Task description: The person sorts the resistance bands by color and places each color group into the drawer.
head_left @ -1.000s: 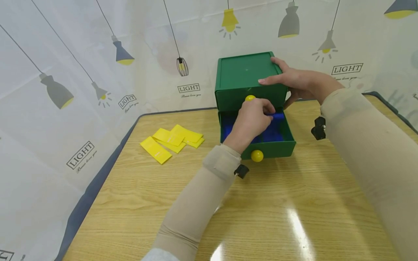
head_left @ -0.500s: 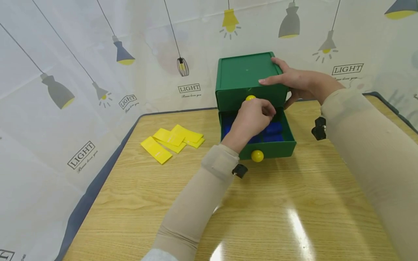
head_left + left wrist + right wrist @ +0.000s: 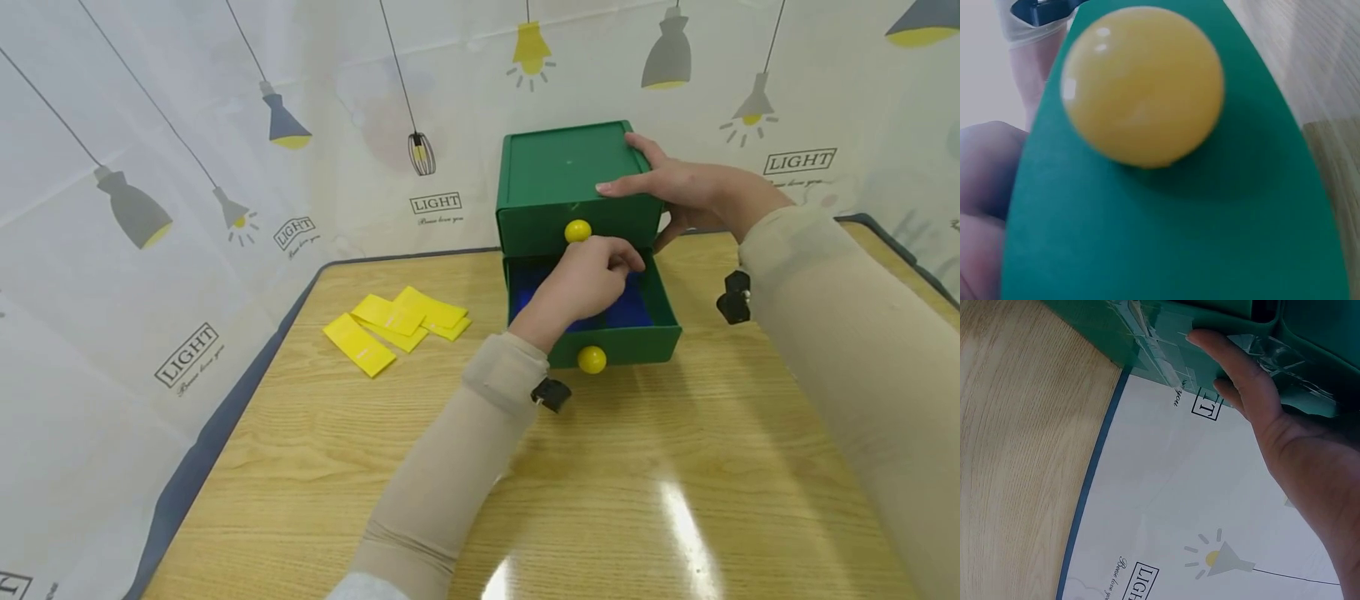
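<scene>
A small green two-drawer cabinet [image 3: 570, 167] stands at the back of the table, its lower drawer [image 3: 622, 346] pulled out. Flat blue pieces [image 3: 628, 310] line that drawer. My left hand [image 3: 588, 279] reaches in with bent fingers, just below the upper yellow knob [image 3: 577, 231]. Its fingertips are hidden inside, so I cannot tell whether they pinch a blue piece. The lower yellow knob [image 3: 1144, 87] fills much of the left wrist view. My right hand [image 3: 686, 187] rests on the cabinet's right corner, thumb on top, other fingers along the clear side panel [image 3: 1166, 356].
Several yellow packets [image 3: 360, 343] lie overlapping on the wooden table [image 3: 390, 450], left of the cabinet. Close behind the table hangs a white sheet [image 3: 352, 175] printed with lamps. The table's dark edge [image 3: 405, 257] runs along the back.
Inside the drawer my left hand has shifted slightly right and lower, baring the upper knob. A raised blue piece at its fingers now lies flat. My right hand has stayed still.
</scene>
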Tool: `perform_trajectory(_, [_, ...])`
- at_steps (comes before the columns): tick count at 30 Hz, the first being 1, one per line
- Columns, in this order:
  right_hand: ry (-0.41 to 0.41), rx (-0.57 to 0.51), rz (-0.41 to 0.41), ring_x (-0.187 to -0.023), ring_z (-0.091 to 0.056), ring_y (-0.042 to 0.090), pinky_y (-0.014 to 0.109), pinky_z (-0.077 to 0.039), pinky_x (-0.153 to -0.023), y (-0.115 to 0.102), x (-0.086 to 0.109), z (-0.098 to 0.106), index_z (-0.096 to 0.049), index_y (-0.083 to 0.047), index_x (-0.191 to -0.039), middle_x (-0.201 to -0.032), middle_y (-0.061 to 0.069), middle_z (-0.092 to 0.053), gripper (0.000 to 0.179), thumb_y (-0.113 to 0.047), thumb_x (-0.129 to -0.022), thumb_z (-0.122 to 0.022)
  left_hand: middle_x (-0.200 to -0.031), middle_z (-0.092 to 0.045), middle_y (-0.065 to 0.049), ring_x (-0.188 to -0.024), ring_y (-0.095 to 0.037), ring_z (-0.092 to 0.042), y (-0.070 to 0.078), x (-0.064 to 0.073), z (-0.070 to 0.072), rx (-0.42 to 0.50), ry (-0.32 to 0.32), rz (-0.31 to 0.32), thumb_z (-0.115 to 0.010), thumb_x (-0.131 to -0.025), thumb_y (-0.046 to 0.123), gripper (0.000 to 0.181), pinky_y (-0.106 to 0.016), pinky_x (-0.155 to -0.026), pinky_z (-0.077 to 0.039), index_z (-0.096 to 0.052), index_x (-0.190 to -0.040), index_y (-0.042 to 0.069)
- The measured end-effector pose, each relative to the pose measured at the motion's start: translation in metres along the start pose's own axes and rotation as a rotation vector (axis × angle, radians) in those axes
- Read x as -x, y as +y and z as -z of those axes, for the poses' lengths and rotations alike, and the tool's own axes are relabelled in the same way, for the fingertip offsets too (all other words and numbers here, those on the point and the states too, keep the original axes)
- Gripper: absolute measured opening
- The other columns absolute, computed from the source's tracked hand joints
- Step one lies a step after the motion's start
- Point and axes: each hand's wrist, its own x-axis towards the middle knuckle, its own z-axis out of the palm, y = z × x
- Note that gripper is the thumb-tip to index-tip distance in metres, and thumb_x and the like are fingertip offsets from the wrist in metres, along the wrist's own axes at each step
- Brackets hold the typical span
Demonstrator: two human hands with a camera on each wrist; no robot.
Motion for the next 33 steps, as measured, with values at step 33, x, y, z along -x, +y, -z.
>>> perform_trajectory(33, [0.012, -0.032, 0.000, -0.165, -0.007, 0.049, 0.075, -0.047, -0.108, -0.003, 0.005, -0.003, 0.029, -0.066, -0.152, -0.177, 0.005, 0.028, 0.114, -0.063, -0.095, -0.070, -0.094, -0.076, 0.001, -0.071, -0.010, -0.064, -0.021, 0.115, -0.010, -0.031, 0.220, -0.067, -0.075, -0.102, 0.028, 0.014, -0.020, -0.062, -0.053, -0.076, -0.107, 0.015])
